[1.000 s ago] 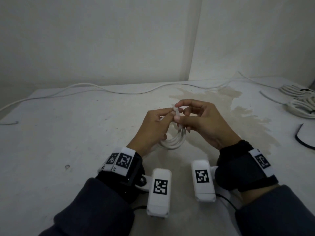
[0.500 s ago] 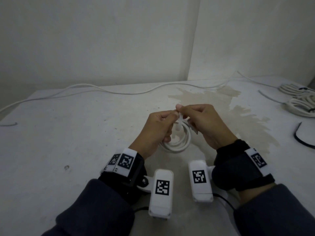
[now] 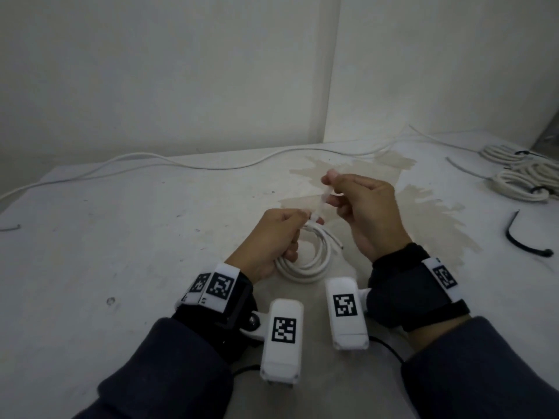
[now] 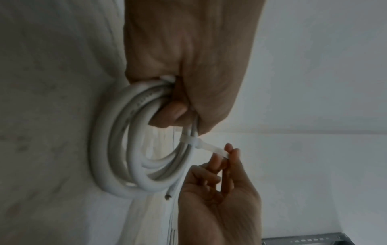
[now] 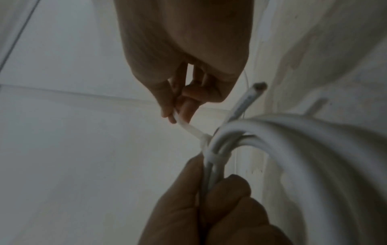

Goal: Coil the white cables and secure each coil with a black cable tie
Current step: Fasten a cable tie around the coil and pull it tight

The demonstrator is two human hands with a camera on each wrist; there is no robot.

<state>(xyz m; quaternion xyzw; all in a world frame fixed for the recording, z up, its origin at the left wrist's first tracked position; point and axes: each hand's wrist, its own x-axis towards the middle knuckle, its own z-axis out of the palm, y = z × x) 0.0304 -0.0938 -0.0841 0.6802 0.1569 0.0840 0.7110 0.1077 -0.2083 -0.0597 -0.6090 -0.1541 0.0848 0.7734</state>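
A white cable coil [image 3: 305, 261] [image 4: 125, 149] [image 5: 293, 140] hangs just over the table [image 3: 121, 252]. My left hand [image 3: 272, 237] [image 4: 188, 74] [image 5: 209, 207] grips its bundled strands near the top. A white cable tie [image 3: 320, 204] [image 4: 207, 145] [image 5: 194, 131] is looped tight round those strands. My right hand [image 3: 363, 207] [image 5: 180, 99] [image 4: 220, 182] pinches the tie's tail and holds it up and away from the coil. One cut cable end [image 4: 168, 196] [image 5: 259, 86] sticks out of the coil.
A long loose white cable [image 3: 151, 160] runs along the back of the table. Tied white coils [image 3: 520, 182] lie at the far right. A black cable tie [image 3: 526, 243] lies at the right edge. A stain [image 3: 423, 213] spreads under my right hand.
My right hand has drawn the tie's tail up and back, away from my left hand. The coil has sunk a little towards the table.
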